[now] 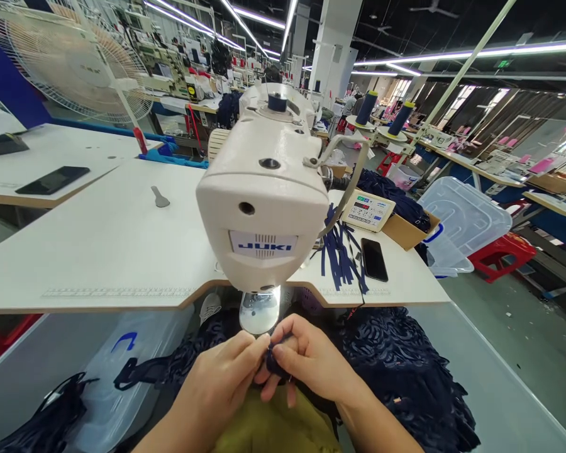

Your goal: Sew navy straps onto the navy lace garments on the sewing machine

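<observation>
Below the sewing machine (264, 182), both hands (264, 365) pinch dark navy fabric (274, 363).

L hand (224, 371) & R hand (309, 362) close tog., both pinching.

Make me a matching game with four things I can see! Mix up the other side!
1. Sewing machine
2. Wire fan
3. Ribbon strips
4. Plastic stool

A. Red, on the floor
B. Up in the left corner
C. Dark blue, beside a phone
D. Creamy white, with blue letters

Right pairs: 1-D, 2-B, 3-C, 4-A
</observation>
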{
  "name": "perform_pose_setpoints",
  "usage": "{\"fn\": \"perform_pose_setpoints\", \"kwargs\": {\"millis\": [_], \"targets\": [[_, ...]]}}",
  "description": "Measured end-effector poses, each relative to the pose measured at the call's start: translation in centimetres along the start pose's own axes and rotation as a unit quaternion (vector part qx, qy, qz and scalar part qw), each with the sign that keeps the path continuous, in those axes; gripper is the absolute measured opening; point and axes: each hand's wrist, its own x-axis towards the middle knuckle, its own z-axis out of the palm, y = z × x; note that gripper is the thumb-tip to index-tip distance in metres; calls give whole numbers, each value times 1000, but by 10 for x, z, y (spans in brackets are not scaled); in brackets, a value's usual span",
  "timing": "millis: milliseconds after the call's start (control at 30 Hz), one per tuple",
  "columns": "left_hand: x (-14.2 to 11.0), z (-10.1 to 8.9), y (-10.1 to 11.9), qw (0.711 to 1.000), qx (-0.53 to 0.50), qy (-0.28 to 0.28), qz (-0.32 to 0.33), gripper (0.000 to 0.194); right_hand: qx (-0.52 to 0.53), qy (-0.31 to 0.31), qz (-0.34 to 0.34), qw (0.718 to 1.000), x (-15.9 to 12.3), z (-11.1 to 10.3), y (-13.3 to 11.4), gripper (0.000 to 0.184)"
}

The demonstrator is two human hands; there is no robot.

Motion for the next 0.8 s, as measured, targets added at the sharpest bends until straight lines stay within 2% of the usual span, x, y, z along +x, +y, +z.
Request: {"fn": "perform_pose_setpoints", "kwargs": {"millis": [67,133,233,300,400,533,600,667,800], "targets": [[-2,2,-1,999,34,4,18,29,-35,11,3,999,-1,-1,-1,25],[-4,4,-1,998,57,2,26,30,-137,42,-9,990,-3,-2,-3,21],[-7,5,-1,998,45,-11,32,34,-318,74,-25,945,-8,-1,-8,19],[-8,4,0,999,15,-26,22,36,-386,72,-29,919,-10,0,-10,18],[-5,0,5,997,-57,-48,-22,29,-448,74,-46,890,-9,3,-6,13],[2,-4,16,984,-111,-72,-116,19,-493,136,-72,856,-2,4,7,8],[3,-4,18,980,-112,-90,-135,20,-481,164,-73,858,1,4,10,6],[2,-3,15,981,-125,-100,-114,18,-438,158,-62,883,2,2,9,4],[-4,-5,8,983,-150,-89,-49,17,-315,73,-2,946,-2,-1,0,8]]}}
